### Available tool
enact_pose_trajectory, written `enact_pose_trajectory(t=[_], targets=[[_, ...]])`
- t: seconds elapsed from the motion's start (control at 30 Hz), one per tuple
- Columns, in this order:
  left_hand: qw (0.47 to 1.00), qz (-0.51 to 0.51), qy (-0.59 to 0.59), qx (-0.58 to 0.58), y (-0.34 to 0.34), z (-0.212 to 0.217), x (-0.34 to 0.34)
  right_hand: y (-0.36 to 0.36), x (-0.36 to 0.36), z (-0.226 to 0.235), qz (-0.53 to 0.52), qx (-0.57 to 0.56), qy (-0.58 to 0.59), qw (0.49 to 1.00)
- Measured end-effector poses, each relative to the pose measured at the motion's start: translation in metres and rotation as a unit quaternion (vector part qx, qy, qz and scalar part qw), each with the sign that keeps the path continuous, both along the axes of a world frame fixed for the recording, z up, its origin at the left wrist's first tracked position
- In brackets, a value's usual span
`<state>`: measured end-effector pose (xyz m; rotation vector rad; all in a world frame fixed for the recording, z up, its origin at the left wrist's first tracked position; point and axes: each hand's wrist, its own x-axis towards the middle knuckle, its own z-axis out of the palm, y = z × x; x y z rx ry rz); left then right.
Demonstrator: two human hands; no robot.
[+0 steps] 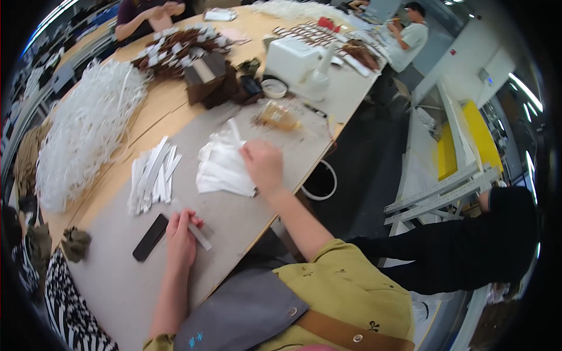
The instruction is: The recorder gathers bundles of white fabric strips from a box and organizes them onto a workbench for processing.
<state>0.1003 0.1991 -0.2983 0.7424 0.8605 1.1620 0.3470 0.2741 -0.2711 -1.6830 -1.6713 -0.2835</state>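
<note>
A pale narrow strip [200, 237] is pinched in my left hand [182, 237], which is closed just above the table near its front edge. My right hand [264, 167] is at the right side of a pile of white fabric strips [219, 167]. Its fingers are closed on the end of one white strip [234, 130] that stands up from the pile. To the left, a second bunch of flat white strips [153, 175] lies fanned out. Beside my left hand rests a black rectangular bar [150, 237].
A large heap of white cord [91, 128] covers the table's left side. Farther back are brown straps with white tags [175, 50], a brown box [205, 76], a tape roll [274, 88] and a white machine [295, 61]. Other people sit at the far edge; someone in black [468, 245] is at right.
</note>
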Motion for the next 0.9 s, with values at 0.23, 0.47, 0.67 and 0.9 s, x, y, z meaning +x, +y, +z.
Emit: enact_pose_trajectory(t=[0.23, 0.47, 0.67, 0.9], targets=[[0.999, -0.005, -0.028, -0.027, -0.002, 0.008, 0.003, -0.007, 0.006, 0.017, 0.009, 0.062, -0.016, 0.998], [0.999, -0.033, 0.001, -0.034, -0.003, 0.013, -0.006, -0.036, -0.036, 0.020, 0.223, -0.134, 0.542, 0.799], [1.000, -0.014, 0.007, -0.023, -0.003, 0.020, -0.003, -0.070, -0.068, 0.011, 0.255, -0.390, 0.753, 0.464], [0.999, -0.025, -0.034, -0.029, -0.002, 0.014, -0.006, -0.072, -0.084, 0.000, 0.270, -0.440, 0.771, 0.373]])
